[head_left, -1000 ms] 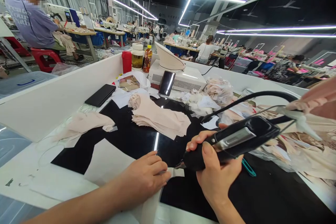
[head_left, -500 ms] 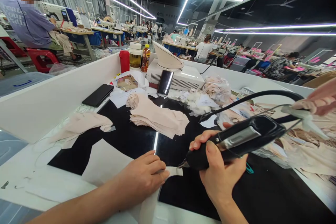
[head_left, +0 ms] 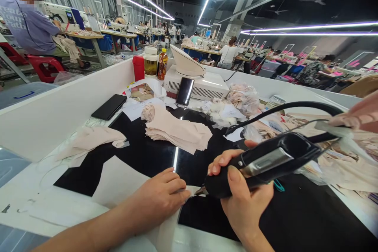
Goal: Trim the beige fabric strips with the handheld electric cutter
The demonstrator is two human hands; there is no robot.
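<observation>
My left hand [head_left: 161, 197] lies on a pale fabric piece [head_left: 121, 179], fingers bent together and pressing its narrow end down on the black mat [head_left: 147, 165]. In my right hand [head_left: 245, 197] is a black corded hand tool [head_left: 265, 163] with a silver plate on its side, fingers wrapped round its body. Its metal tip [head_left: 201, 191] is at the narrow end of the fabric, just right of my left fingertips. Whether the tip touches the cloth is hard to tell. Beyond my hands lies a stack of beige fabric pieces [head_left: 178, 128].
Another person's hand [head_left: 362, 114] is at the tool's cord on the right. A loose fabric piece [head_left: 94, 141], a phone [head_left: 109, 107] and a second phone [head_left: 185, 91] lie around the mat. A white machine [head_left: 195, 84] stands at the back; bagged fabric [head_left: 242, 96] is heaped right.
My right hand has moved slightly left with the tool, bringing its tip closer to my left fingertips. My left hand stays on the fabric.
</observation>
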